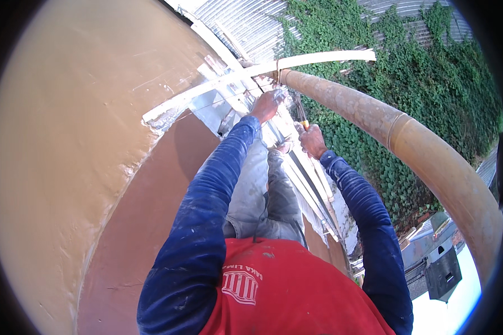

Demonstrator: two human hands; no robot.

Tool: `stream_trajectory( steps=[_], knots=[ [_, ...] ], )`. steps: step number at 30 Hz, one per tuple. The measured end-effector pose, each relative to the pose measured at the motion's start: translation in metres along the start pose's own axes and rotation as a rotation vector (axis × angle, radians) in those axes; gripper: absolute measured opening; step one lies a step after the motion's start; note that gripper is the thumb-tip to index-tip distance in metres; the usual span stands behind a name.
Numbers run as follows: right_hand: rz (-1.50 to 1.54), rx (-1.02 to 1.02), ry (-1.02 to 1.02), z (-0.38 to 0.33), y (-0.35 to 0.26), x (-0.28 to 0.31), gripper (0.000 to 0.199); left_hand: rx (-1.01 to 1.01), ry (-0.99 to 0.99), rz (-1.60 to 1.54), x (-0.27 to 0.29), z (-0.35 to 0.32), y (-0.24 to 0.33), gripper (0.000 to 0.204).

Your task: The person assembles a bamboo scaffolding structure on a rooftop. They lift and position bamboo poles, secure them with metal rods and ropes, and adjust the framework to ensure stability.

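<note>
Head view shows our left hand gripping the white slat by the tan wall, our right hand closed on yellow-handled pliers near the wire tie at the tan pipe; we judge tying underway, twisting next.

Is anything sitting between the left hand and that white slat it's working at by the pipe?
Nothing visible does: the left hand is already at the white slat, with the right hand and its yellow-handled tool just beside it.
</note>
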State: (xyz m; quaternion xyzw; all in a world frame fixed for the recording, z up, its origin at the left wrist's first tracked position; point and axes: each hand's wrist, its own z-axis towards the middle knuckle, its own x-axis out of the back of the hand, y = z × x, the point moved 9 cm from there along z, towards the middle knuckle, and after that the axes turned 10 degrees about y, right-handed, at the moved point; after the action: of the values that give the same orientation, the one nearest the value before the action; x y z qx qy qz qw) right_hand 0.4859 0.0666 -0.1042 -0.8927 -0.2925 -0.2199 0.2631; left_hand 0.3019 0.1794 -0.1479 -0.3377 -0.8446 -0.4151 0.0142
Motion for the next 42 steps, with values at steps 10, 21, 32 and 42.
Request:
stream_trajectory(
  steps=[10,21,32,42],
  knots=[
    [-0.198,-0.082,-0.079,0.011,0.097,0.202,0.04,0.217,0.109,-0.347,0.074,-0.093,-0.043,0.048],
    [0.506,-0.128,0.155,-0.198,0.035,0.074,0.03,-0.532,0.243,-0.022,0.02,-0.198,0.148,0.034],
    [1.574,-0.39,0.308,-0.294,0.119,0.022,0.026,-0.907,-0.165,0.004,-0.159,-0.319,0.249,0.024],
    [2.039,-0.48,1.125,-0.378,0.266,-0.003,0.008,-0.489,-0.409,-0.062,-0.25,-0.367,0.224,0.037]
  ],
)
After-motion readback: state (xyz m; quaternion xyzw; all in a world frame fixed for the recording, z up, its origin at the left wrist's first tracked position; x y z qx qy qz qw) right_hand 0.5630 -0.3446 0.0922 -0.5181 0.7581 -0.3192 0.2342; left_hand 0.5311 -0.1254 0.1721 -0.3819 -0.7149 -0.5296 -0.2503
